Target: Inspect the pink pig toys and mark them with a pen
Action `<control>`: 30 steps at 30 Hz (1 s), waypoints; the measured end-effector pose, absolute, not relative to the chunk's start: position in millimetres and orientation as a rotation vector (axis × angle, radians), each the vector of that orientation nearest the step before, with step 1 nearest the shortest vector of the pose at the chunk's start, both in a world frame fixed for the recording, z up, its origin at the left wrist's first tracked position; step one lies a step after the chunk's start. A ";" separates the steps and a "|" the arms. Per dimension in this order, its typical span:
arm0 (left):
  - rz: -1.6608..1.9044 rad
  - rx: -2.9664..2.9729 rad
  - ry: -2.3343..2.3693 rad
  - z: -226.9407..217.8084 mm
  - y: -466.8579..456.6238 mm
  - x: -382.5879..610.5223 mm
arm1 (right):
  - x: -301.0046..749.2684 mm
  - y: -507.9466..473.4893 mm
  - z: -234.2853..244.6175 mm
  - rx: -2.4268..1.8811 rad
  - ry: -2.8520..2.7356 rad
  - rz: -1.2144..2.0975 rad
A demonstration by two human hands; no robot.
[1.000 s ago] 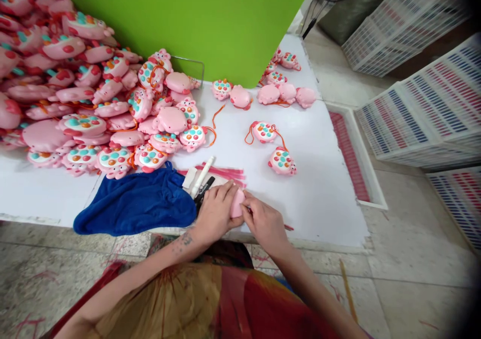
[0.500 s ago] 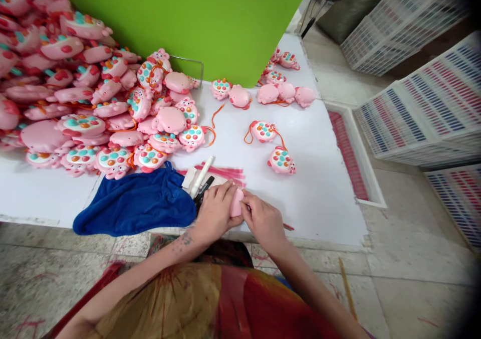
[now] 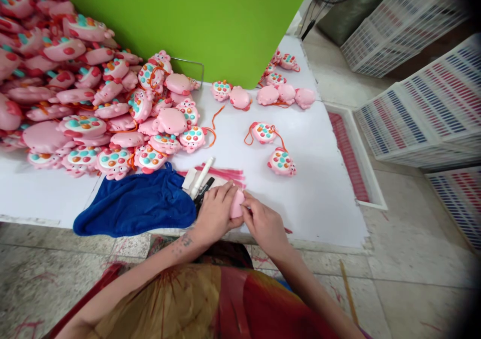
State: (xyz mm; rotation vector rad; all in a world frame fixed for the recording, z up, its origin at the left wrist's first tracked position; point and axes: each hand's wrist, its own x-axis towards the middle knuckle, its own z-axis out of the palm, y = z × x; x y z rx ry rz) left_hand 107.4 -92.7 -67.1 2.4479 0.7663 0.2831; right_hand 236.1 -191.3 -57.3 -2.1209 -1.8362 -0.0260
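Below frame centre, our left hand (image 3: 217,207) clasps a pink toy (image 3: 236,204). Our right hand (image 3: 266,223) meets its right edge, fingers' grip unclear.

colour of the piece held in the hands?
Pink on the visible part of the piece; shows best in the head view.

One blue cloth (image 3: 137,203); one white marker (image 3: 203,176) (toys (image 3: 171,121), dozens).

A garment (image 3: 240,299) shows gathered tan toward seven o'clock, red toward five, and dark markings (image 3: 183,243) speckle the left forearm (image 3: 150,266).
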 end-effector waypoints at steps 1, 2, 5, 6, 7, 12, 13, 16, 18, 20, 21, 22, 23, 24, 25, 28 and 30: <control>0.285 2.448 0.765 -67.5 -92.7 107.4 | 235.7 -190.8 -57.5 -2.126 -1.840 -0.024; 0.288 2.448 0.765 -68.0 -92.8 107.4 | 235.5 -190.3 -57.9 -2.137 -1.835 -0.022; 0.315 2.442 0.761 -70.5 -92.7 107.5 | 237.8 -188.1 -61.9 -2.193 -1.754 0.009; 0.334 2.438 0.758 -71.5 -92.7 107.4 | 240.0 -187.2 -64.1 -2.207 -1.706 0.028; 0.355 2.434 0.752 -72.6 -92.7 107.3 | 243.0 -186.3 -66.6 -2.217 -1.652 0.052; 0.392 2.436 0.723 -76.0 -92.8 105.7 | 257.1 -184.5 -74.4 -2.220 -1.477 0.064; 0.392 2.436 0.726 -76.1 -92.8 105.4 | 257.2 -185.6 -73.5 -2.198 -1.481 0.028; 0.406 2.433 0.736 -76.8 -92.8 104.7 | 252.1 -192.4 -67.9 -2.068 -1.627 -0.031; 0.405 2.445 0.738 -78.2 -93.0 104.7 | 249.6 -197.4 -65.8 -1.941 -1.872 0.004; 0.397 2.466 0.746 -80.3 -93.4 105.0 | 252.4 -200.1 -67.1 -1.914 -2.055 0.016; 0.399 2.476 0.750 -81.4 -93.7 105.3 | 255.6 -200.2 -68.5 -1.977 -2.057 -0.011; 0.408 2.484 0.752 -82.4 -94.0 105.5 | 259.5 -199.8 -70.0 -2.075 -1.990 -0.058; 0.419 2.491 0.753 -83.1 -94.3 105.8 | 263.1 -198.9 -71.1 -2.170 -1.881 -0.113; 0.429 2.496 0.753 -83.5 -94.5 105.9 | 265.9 -197.9 -71.7 -2.226 -1.780 -0.161; 0.435 2.499 0.753 -83.6 -94.7 106.0 | 267.4 -197.0 -71.6 -2.229 -1.741 -0.181; 0.410 2.503 0.747 -83.0 -94.6 106.2 | 265.6 -194.2 -69.1 -2.065 -1.979 -0.084; 0.407 2.494 0.754 -83.0 -94.0 106.3 | 265.3 -191.4 -67.0 -2.072 -2.021 -0.067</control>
